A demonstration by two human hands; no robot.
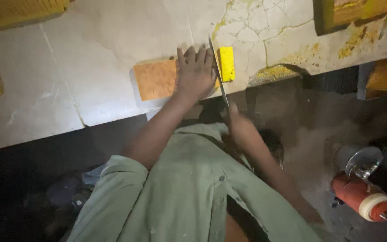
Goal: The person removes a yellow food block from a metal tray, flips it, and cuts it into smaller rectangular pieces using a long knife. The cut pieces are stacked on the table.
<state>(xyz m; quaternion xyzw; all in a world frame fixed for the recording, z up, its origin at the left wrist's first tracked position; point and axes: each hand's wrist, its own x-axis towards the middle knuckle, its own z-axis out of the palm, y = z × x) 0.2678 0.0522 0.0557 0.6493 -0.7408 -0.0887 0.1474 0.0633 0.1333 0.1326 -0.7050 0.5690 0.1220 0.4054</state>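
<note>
Two hands work one orange-yellow block (157, 79) lying near the bench (68, 89) edge, its long axis running left to right. Left hand (195, 74) lies flat on it, fingers spread. Right hand (240, 127), nearer the body, grips a long knife (218, 71) crossing the block beside a cut yellow piece (226, 63).

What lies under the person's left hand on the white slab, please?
The left hand presses flat on an orange-yellow block lying on the cracked white slab. A long knife blade cuts beside the fingers; a yellow slice lies past it. The block's part beneath the palm is hidden.
</note>
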